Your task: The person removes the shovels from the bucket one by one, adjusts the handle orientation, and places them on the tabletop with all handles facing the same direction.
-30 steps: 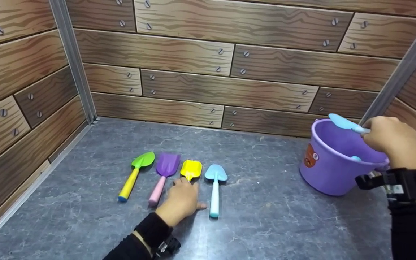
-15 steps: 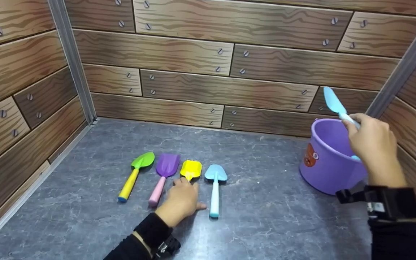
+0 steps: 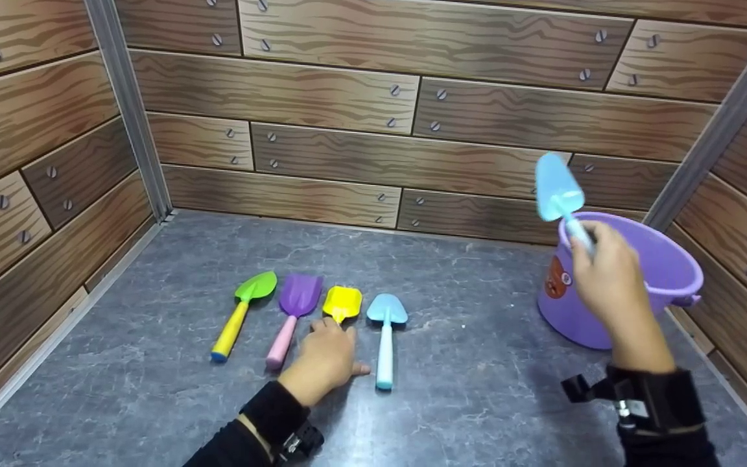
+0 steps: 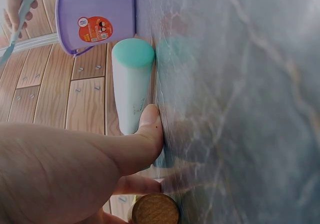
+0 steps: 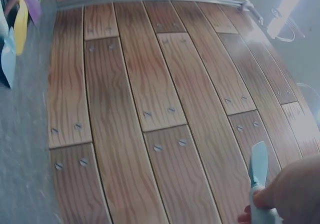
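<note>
My right hand (image 3: 613,279) grips the pale handle of a light-blue toy shovel (image 3: 556,188), blade up, in front of the purple bucket (image 3: 581,311). In the right wrist view the same shovel (image 5: 258,164) shows edge-on. My left hand (image 3: 323,360) rests on the table over the handle of a yellow toy shovel (image 3: 342,303), thumb stretched out to the side. That handle is mostly hidden by the hand; in the left wrist view a round handle end (image 4: 155,210) shows below the fingers. Right of the thumb lies another light-blue shovel (image 3: 384,350).
Left of the left hand lie a purple shovel with a pink handle (image 3: 300,295) and a green shovel with a yellow handle (image 3: 234,331). All sit on a grey marbled tabletop (image 3: 464,402). Wood-patterned walls (image 3: 321,149) enclose the back and both sides.
My right hand has lifted the light-blue shovel from over the bucket's opening and carried it left, its blade turning upward and toward the camera. The left hand stays put on the yellow shovel.
</note>
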The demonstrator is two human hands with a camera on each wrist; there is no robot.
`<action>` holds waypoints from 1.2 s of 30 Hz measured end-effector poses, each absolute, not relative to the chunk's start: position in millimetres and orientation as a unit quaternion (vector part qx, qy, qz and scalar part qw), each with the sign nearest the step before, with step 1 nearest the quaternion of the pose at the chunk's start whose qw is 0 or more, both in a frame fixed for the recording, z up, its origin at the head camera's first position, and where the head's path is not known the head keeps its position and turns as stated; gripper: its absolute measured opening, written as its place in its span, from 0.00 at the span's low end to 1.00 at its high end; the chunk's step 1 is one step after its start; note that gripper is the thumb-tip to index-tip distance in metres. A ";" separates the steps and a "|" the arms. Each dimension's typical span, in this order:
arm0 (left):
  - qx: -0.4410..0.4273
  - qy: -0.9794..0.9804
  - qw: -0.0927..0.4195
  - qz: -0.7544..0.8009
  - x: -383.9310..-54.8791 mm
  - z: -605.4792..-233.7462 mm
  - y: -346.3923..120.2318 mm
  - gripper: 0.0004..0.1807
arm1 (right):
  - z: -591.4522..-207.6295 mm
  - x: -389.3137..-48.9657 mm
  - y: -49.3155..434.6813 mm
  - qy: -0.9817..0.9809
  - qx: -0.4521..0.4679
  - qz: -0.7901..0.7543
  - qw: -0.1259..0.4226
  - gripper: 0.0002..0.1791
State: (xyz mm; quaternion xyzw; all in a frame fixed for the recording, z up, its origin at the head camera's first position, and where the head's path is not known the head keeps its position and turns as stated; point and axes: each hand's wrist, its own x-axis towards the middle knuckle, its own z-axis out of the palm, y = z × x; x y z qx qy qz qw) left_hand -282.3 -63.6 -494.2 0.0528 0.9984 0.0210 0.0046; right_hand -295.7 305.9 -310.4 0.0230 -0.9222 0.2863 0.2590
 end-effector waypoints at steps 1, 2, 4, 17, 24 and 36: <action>0.054 0.998 0.003 0.021 -284.2 -496.5 -63.8 0.47 | -313.8 -295.6 303.3 -0.923 0.029 0.291 0.251 0.24; 0.053 0.998 0.003 0.023 -284.6 -496.9 -63.7 0.48 | -317.4 -295.2 300.9 -0.924 0.035 0.294 0.243 0.25; 0.053 0.998 -0.001 0.023 -284.7 -498.0 -63.3 0.48 | -324.8 -294.3 296.3 -0.924 0.047 0.298 0.233 0.25; 0.050 0.998 0.013 0.024 -267.9 -469.3 -62.1 0.44 | -350.5 -289.4 264.4 -0.939 0.091 0.272 0.190 0.18; 0.054 0.998 0.008 0.019 -275.6 -483.6 -63.7 0.46 | -360.2 -289.0 255.2 -0.942 0.108 0.262 0.177 0.12; 0.065 0.997 -0.016 0.034 -269.7 -478.7 -64.8 0.45 | -386.4 -289.1 242.5 -0.966 0.124 0.169 0.150 0.14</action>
